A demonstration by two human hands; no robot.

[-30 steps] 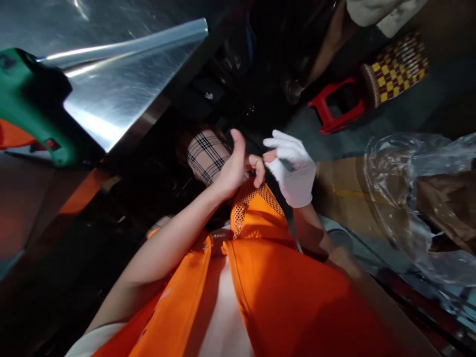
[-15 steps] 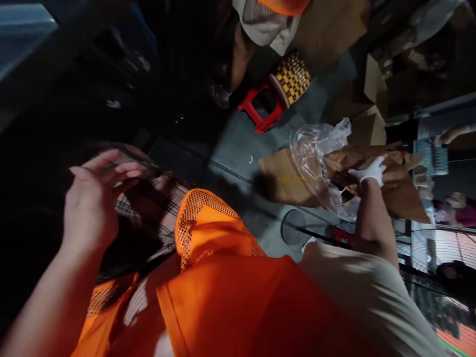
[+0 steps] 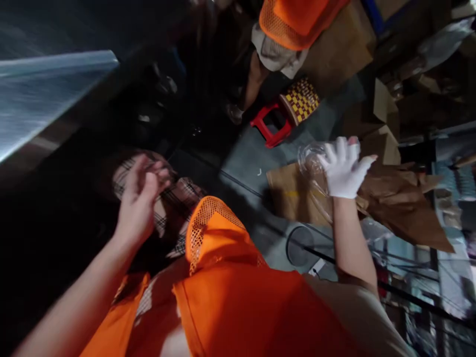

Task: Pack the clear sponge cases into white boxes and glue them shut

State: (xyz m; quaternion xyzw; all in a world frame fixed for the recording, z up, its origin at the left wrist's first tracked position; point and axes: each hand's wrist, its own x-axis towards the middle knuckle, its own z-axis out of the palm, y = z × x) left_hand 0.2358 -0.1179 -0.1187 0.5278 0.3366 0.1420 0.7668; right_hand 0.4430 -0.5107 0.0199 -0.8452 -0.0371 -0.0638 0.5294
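Observation:
My right hand [image 3: 344, 168], in a white glove with a bare fingertip showing, is spread wide with nothing in it. Below it is a cardboard box [image 3: 284, 193] with yellow tape, and a clear plastic bag [image 3: 310, 158] lies over the box's side. Crumpled brown paper [image 3: 405, 206] lies just right of the glove. On the other side, my bare left hand [image 3: 137, 198] hovers above my plaid-clothed lap, slightly blurred. Its fingers are loosely bent and apart, and no held thing shows.
A red stool [image 3: 273, 124] stands on the grey floor beside a yellow-and-brown checkered seat or basket [image 3: 303, 101]. Another person in an orange vest [image 3: 301, 22] is at the top. A shiny metal surface [image 3: 55, 94] juts in at the left. Open cartons [image 3: 386, 101] stand at right.
My right hand has come off the brown paper and moved left and up, its fingers now spread. My left hand has shifted right and turned. The whole view has shifted slightly.

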